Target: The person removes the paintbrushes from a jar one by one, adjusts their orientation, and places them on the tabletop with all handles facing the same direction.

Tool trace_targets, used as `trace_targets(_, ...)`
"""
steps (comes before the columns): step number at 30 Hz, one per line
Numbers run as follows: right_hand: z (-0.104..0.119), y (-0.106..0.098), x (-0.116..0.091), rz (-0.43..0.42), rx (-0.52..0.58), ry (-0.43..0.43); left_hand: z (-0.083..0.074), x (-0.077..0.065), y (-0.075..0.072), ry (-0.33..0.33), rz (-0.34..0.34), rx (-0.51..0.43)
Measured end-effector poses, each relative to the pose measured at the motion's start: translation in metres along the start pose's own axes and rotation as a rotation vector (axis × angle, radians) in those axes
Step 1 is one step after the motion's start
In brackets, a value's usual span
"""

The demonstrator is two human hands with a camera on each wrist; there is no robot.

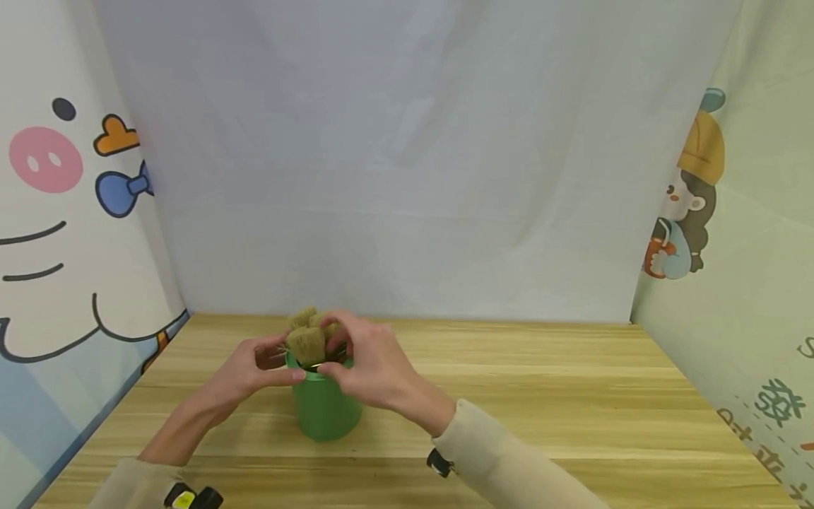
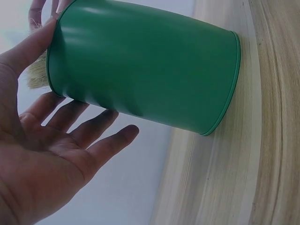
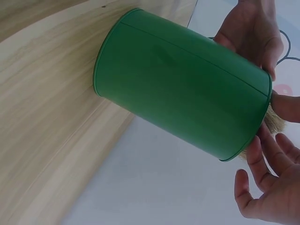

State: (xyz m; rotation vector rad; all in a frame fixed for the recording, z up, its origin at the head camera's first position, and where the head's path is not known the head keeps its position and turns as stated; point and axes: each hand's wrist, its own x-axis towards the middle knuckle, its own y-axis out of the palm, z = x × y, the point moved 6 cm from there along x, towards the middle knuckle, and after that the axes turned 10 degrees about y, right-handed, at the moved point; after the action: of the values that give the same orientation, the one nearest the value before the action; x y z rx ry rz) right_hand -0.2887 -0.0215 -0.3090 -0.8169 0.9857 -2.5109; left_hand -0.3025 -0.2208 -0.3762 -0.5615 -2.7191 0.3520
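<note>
A green cylindrical can (image 1: 327, 410) stands upright on the table, with several brushes (image 1: 307, 345) in it, their tan bristles up. My left hand (image 1: 251, 371) holds the can by its upper left side. In the left wrist view its thumb is at the rim and the fingers (image 2: 101, 126) lie along the wall. At the can's mouth, my right hand (image 1: 375, 360) has its thumb near the front rim and its fingers bent round the bristles on the right. The can hides the brush handles, and in the right wrist view only a little bristle (image 3: 274, 122) shows.
The wood-grain table (image 1: 540, 403) stretches to the right of the can. A pale cloth backdrop (image 1: 407, 177) hangs behind it. Printed cloths with cartoon figures (image 1: 683, 205) stand at both sides.
</note>
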Motion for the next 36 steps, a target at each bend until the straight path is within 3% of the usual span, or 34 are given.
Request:
trace_targets(18,0.009,0.013,0.007,-0.068,-0.177,-0.062,-0.002,-0.001,0.001,0.042,0.006,-0.055)
trace_targets(21,0.008,0.012,0.007,-0.059,-0.127,-0.057,-0.002,-0.002,0.0,0.038,0.008,-0.053)
trace_targets(27,-0.002,0.003,0.003,-0.027,0.103,-0.007,-0.002,-0.002,0.0,0.012,0.009,-0.056)
trace_targets(36,-0.014,0.003,0.002,0.002,0.143,-0.018,-0.002,-0.003,0.002,0.002,-0.003,-0.076)
